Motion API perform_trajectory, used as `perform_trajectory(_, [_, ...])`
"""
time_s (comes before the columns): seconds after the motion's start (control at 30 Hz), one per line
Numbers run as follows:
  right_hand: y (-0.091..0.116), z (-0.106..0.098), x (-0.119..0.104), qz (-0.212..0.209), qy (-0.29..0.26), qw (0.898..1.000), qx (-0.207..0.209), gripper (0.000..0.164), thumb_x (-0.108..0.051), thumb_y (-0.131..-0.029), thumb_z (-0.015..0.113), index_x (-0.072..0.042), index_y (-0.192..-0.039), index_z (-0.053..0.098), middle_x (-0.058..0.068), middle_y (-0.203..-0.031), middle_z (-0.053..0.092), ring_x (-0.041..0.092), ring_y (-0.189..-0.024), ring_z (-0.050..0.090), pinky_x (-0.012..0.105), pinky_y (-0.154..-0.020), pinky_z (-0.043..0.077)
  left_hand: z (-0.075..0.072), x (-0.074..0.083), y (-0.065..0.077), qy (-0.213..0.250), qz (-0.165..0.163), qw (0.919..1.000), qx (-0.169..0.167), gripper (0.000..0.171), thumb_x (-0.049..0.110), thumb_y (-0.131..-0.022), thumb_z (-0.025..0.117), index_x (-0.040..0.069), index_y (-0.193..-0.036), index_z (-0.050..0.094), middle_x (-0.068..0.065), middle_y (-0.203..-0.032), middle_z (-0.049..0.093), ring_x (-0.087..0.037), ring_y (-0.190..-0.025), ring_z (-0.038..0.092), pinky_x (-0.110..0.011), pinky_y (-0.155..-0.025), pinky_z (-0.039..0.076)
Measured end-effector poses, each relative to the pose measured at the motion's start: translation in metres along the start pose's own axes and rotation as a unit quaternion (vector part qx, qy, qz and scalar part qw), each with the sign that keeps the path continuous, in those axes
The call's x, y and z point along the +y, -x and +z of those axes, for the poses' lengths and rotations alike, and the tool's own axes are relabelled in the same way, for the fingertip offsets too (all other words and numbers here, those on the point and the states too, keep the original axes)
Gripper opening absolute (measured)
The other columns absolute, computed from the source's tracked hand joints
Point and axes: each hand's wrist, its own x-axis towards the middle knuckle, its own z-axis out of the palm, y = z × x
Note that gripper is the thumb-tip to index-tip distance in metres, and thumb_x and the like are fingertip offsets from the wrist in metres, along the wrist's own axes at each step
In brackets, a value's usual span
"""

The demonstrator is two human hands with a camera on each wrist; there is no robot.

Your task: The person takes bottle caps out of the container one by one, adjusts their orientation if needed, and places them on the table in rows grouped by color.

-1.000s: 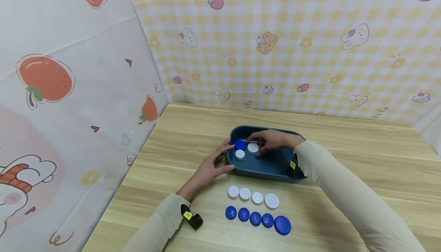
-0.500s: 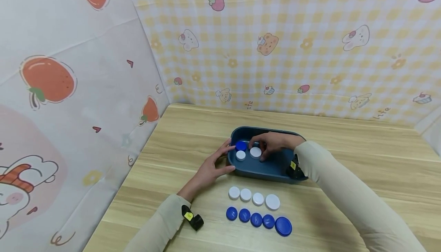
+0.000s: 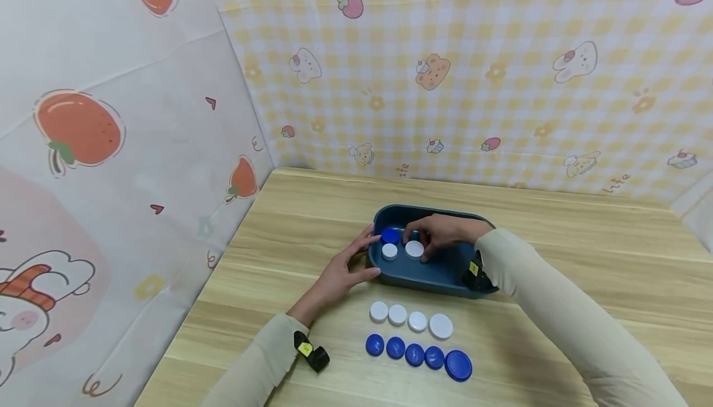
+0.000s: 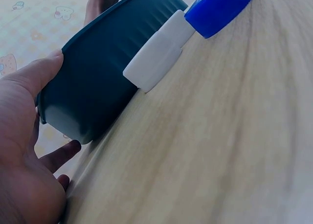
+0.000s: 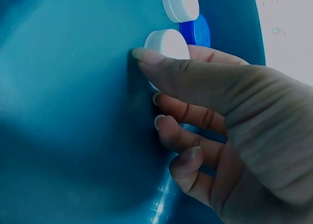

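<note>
A white bottle cap (image 3: 414,250) is pinched between the thumb and fingers of my right hand (image 3: 444,230), low inside a dark blue-green oblong tub (image 3: 431,283). In the right wrist view the thumb lies across this cap (image 5: 171,42), while the other fingers curl beyond it. Beside it in the tub's left end sit a blue cap (image 3: 390,235) and a smaller white cap (image 3: 389,252). My left hand (image 3: 336,274) holds the tub's left end, with the thumb at the near corner and the fingers spread round the end.
In front of the tub, a row of several white caps (image 3: 397,315) lies on the wooden table (image 3: 312,209). Nearer still is a row of several blue caps (image 3: 414,354), the rightmost larger. Printed cloth (image 3: 379,67) hangs behind and at the left.
My right hand has drawn the white cap slightly toward the near side of the tub, level with the small white cap. The left hand keeps its place on the tub.
</note>
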Motion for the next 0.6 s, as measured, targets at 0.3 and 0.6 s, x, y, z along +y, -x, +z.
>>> perform_trajectory(0.3, [0.001, 0.0, -0.002, -0.008, 0.005, 1.0, 0.001, 0.038, -0.017, -0.083, 0.076, -0.02, -0.118, 0.061, 0.004, -0.09, 0.059, 0.015, -0.078, 0.053, 0.031, -0.07, 0.045, 0.0, 0.0, 0.0, 0.001, -0.005, 1.0, -0.001, 0.058, 0.017, -0.093, 0.064, 0.012, -0.146, 0.039, 0.003, -0.158, 0.017, -0.019, -0.143, 0.017, -0.053, -0.111, 0.015])
perform_trajectory(0.6, [0.006, -0.008, -0.013, -0.037, 0.008, 0.999, 0.011, 0.036, -0.018, -0.085, 0.074, -0.02, -0.118, 0.06, 0.004, -0.09, 0.059, 0.016, -0.078, 0.053, 0.032, -0.07, 0.045, -0.001, 0.002, 0.0, 0.002, -0.006, 1.0, -0.008, 0.059, 0.018, -0.094, 0.063, 0.013, -0.147, 0.038, 0.003, -0.158, 0.016, -0.017, -0.142, 0.018, -0.05, -0.111, 0.016])
